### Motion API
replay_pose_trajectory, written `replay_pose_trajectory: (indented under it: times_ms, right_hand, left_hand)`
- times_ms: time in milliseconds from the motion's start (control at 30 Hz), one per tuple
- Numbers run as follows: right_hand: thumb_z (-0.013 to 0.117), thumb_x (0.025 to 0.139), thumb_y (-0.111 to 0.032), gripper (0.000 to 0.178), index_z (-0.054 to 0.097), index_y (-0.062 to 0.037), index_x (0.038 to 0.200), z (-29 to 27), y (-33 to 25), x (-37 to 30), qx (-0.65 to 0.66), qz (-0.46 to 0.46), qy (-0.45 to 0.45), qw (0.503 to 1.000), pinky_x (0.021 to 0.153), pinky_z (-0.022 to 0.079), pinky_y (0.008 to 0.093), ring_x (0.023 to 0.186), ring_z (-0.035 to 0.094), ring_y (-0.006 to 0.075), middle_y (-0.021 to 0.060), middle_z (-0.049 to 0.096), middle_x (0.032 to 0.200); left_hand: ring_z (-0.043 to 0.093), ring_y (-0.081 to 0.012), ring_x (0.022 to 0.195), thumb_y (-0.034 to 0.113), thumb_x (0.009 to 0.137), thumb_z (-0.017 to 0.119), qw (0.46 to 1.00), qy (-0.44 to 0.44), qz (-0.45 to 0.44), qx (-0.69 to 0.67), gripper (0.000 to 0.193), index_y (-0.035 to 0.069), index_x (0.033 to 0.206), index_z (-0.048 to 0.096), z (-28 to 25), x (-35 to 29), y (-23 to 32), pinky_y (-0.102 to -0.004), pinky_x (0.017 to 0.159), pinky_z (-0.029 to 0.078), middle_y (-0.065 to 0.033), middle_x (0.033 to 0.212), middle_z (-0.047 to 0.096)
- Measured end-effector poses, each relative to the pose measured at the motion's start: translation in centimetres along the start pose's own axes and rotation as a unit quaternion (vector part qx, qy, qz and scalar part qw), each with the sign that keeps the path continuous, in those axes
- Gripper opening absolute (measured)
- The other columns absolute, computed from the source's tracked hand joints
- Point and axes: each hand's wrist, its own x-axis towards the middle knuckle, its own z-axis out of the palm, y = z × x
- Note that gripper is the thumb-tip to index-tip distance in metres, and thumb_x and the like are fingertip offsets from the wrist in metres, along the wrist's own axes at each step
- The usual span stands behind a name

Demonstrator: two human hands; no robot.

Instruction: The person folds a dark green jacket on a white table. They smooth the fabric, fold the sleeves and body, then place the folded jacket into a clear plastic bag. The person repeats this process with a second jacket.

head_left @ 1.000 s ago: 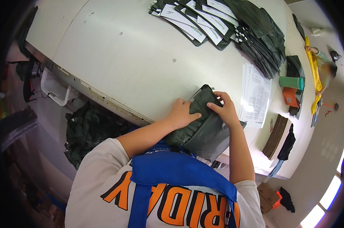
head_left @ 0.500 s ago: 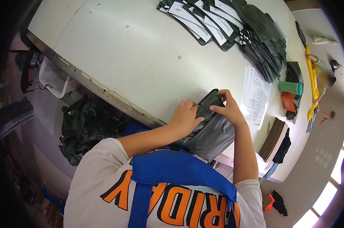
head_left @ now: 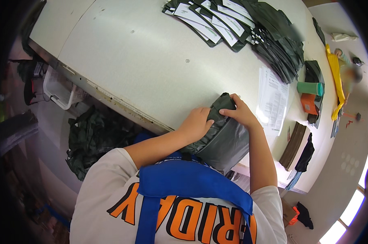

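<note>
The left hand (head_left: pixel 197 124) clamps the left side of a dark folded bundle (head_left: pixel 222 147) at the pale table's (head_left: pixel 123 61) near edge, the right hand (head_left: pixel 241 112) pinches its far end, and paper sheets (head_left: pixel 272 101) lie farther right.

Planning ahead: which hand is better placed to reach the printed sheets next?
Probably the right hand: it sits nearer the printed sheets, while the left hand lies farther off; both touch the dark bag.

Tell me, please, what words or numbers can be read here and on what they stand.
I leave wording uncopied.
White shirt: large orange letters.
White cards: small green print.
White sheets: print too small to read.
Orange item: mark too blurred.
Dark package: none visible.
</note>
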Motion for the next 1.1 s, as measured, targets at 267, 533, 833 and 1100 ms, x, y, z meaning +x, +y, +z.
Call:
replay_pose_trajectory:
  times_ms: [267, 533, 833, 1100]
  right_hand:
    - [0.081, 0.069, -0.031, 0.059, 0.054, -0.0005, 0.112, -0.2, 0.9, -0.4, -0.009, -0.043, 0.005, 0.999, 0.086, 0.046, 0.0329, 0.096, 0.059, 0.0222, 0.0148, 0.063, 0.100]
    - [0.081, 0.069, -0.034, 0.067, 0.051, -0.0022, 0.120, 0.0, 2.3, -1.5, -0.001, -0.075, 0.081, 0.994, 0.094, 0.044, 0.0345, 0.107, 0.057, 0.0279, 0.0180, 0.059, 0.111]
    - [0.081, 0.069, -0.032, 0.050, 0.063, -0.0043, 0.106, -1.4, 0.5, -4.8, 0.149, -0.071, 0.011, 0.986, 0.089, 0.044, 0.0302, 0.096, 0.058, 0.0181, 0.0068, 0.064, 0.097]
    - [0.082, 0.069, -0.033, 0.054, 0.062, -0.0041, 0.109, -0.7, 1.0, -5.9, 0.065, -0.060, 0.068, 0.994, 0.087, 0.046, 0.0319, 0.094, 0.060, 0.0229, 0.0131, 0.064, 0.097]
  left_hand:
    - [0.059, -0.0385, 0.102, 0.028, 0.079, 0.071, 0.994, -0.028, -0.094, -0.048, 0.053, -0.006, 0.115, 0.052, -0.4, 1.0, 0.2, -0.0431, 0.087, 0.047, -0.0246, 0.108, 0.061]
    - [0.063, -0.0294, 0.102, 0.031, 0.082, 0.066, 0.951, -0.241, -0.163, -0.108, 0.057, -0.006, 0.122, 0.052, -2.6, 3.0, 2.4, -0.0362, 0.087, 0.048, -0.0201, 0.110, 0.064]
    - [0.060, -0.0162, 0.083, 0.039, 0.094, 0.051, 0.855, -0.357, -0.244, -0.286, 0.046, 0.002, 0.121, 0.058, -0.6, 3.2, -1.8, -0.0324, 0.075, 0.048, -0.0074, 0.098, 0.066]
    - [0.067, -0.0335, 0.087, 0.026, 0.087, 0.058, 0.924, -0.343, -0.017, 0.168, 0.028, 0.001, 0.095, 0.068, 1.2, 5.8, -1.4, -0.0404, 0.072, 0.051, -0.0207, 0.089, 0.067]
